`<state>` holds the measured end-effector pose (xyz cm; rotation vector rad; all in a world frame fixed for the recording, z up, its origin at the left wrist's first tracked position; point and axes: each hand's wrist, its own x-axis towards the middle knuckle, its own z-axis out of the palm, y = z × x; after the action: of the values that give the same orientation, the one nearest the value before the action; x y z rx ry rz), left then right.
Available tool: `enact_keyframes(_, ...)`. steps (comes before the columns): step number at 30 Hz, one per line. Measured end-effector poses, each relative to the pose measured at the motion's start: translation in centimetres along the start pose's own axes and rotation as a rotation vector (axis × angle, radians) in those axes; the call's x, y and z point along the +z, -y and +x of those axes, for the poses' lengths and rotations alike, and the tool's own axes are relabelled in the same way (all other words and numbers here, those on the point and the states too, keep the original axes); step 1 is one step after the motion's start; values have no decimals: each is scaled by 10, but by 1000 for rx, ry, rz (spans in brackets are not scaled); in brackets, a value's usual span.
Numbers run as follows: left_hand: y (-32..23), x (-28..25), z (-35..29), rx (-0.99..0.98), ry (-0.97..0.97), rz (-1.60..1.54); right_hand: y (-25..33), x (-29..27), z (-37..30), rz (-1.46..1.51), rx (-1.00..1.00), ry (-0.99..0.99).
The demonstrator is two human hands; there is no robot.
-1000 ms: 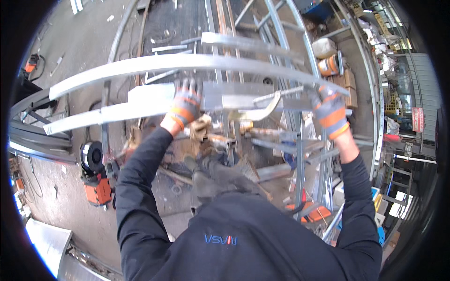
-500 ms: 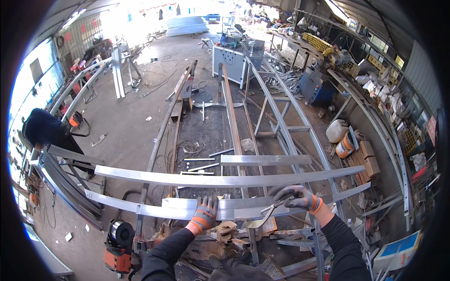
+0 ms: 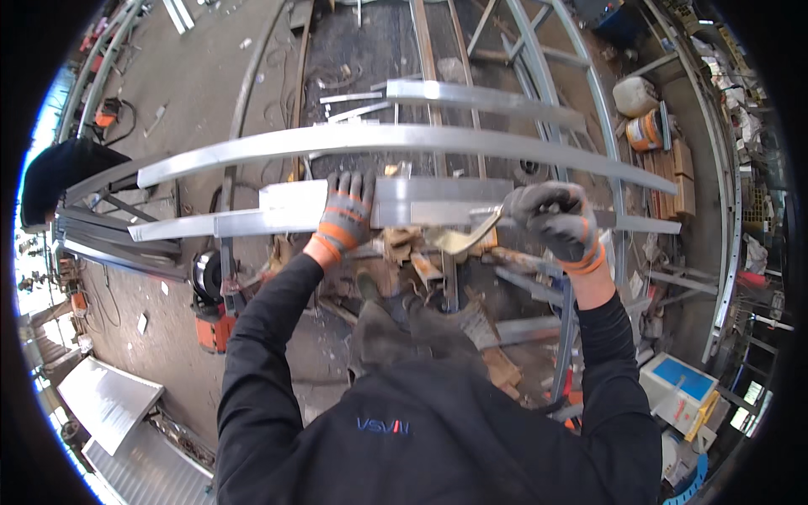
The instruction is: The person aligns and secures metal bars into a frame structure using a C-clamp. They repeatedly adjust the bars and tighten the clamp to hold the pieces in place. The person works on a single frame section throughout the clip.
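My left hand, in a grey and orange work glove, lies flat with fingers stretched over a short silvery metal bar. That bar rests along a longer metal bar running across in front of me. Gloved the same way, my right hand is curled round the end of a pale, curved metal tool; its exact kind is hard to make out. The tool's bent part reaches left, at the near edge of the bars. Beyond both hands lies another long metal bar, with a shorter bar farther off.
Steel rails run away under the bars. Dark profiles are stacked at the left, where a person bends over. A red machine with a wire spool stands near left. An orange bucket is at the right.
The view has tipped downward, so the bars and hands appear higher and my torso shows. My left hand stays on the bar; my right hand still holds the tool by the bars.
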<state>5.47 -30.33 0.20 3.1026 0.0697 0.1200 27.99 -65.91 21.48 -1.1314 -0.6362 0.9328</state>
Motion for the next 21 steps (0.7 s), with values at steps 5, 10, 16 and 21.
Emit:
enact_keyframes(5, 3, -5, 1, 7, -71, 9, -19, 32, -8, -33, -130, -332)
enact_keyframes(10, 8, 2, -5, 1, -77, 26, -38, 69, 1, 71, -358, -362)
enact_keyframes(16, 11, 6, -11, -9, -24, -3, -57, 99, 21, 111, -508, -662)
enact_keyframes(21, 11, -4, -11, 4, 47, 4, -48, 108, 19, -32, -459, -808)
